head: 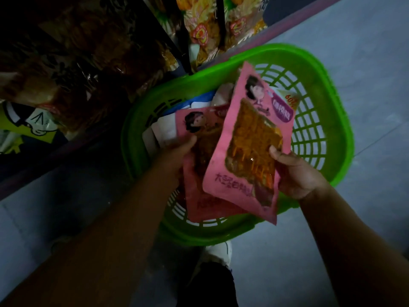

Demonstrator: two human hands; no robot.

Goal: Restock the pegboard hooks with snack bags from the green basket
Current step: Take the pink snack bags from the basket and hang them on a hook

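**Q:** What does the figure centre on?

**A:** Two pink snack bags held above the green basket at mid-frame. The nearer pink bag overlaps the rear pink bag, which lies lower and to the left.

**Q:** How are they gripped?

**A:** The right hand pinches the nearer bag at its right edge, thumb on the printed face and fingers hidden behind. The left hand clamps the rear bag at its left edge, thumb likewise on the front. Each hand is closed on its own bag.

**Q:** Why hold them so?

**A:** Probably to fan the two apart and face them forward, so that each top edge can be found for hanging; no hang hole can be made out here.

**Q:** What does the basket contain?

**A:** In its upper-left part lie more packets: a white packet and something blue, partly hidden by the pink bags. The right half shows bare lattice. The basket stands on the grey floor.

**Q:** And beyond it?

**A:** At upper left, dark hanging stock fills the display; at top centre hang orange-and-yellow bags. The hooks themselves are not discernible. A white shoe shows at the basket's lower edge.
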